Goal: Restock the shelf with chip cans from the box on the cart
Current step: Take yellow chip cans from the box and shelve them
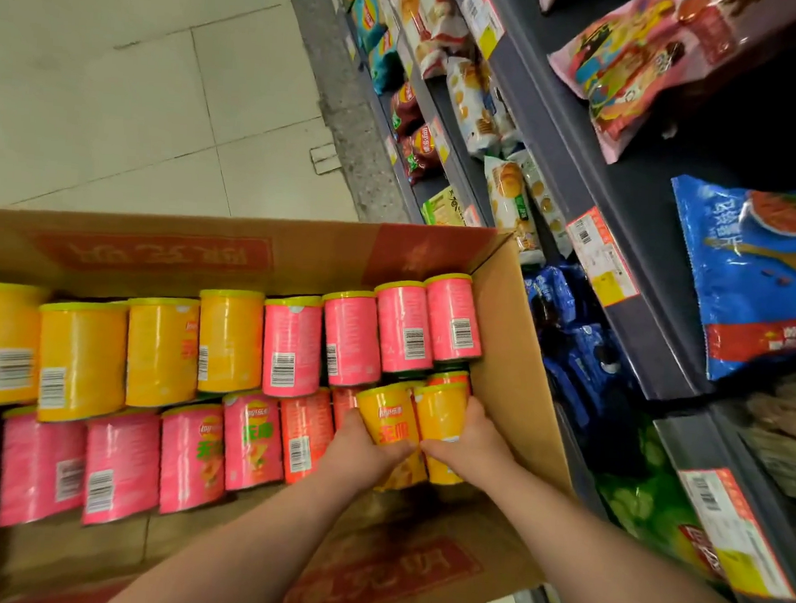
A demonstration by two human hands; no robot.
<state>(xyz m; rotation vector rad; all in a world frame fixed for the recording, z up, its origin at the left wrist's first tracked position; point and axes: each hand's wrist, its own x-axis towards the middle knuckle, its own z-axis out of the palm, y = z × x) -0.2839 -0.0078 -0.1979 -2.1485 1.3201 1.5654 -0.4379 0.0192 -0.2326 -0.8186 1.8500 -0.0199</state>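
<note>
An open cardboard box (pixel 514 335) lies below me, filled with chip cans on their sides. Yellow cans (pixel 163 353) fill the far left row, pink cans (pixel 404 329) the far right and the near row (pixel 120 466). At the box's right end, my left hand (pixel 360 451) grips one yellow can (pixel 387 425) and my right hand (pixel 467 443) grips another yellow can (pixel 441 414) beside it. Both cans sit slightly raised above the others. The dark shelf (pixel 619 276) runs along the right.
The shelf tiers hold snack bags: blue packs (pixel 577 357), a large blue bag (pixel 752 273), a pink bag (pixel 639 69), green bags (pixel 648 503). Price tags (pixel 601 256) line the shelf edges. Pale tiled floor (pixel 144 94) lies beyond the box.
</note>
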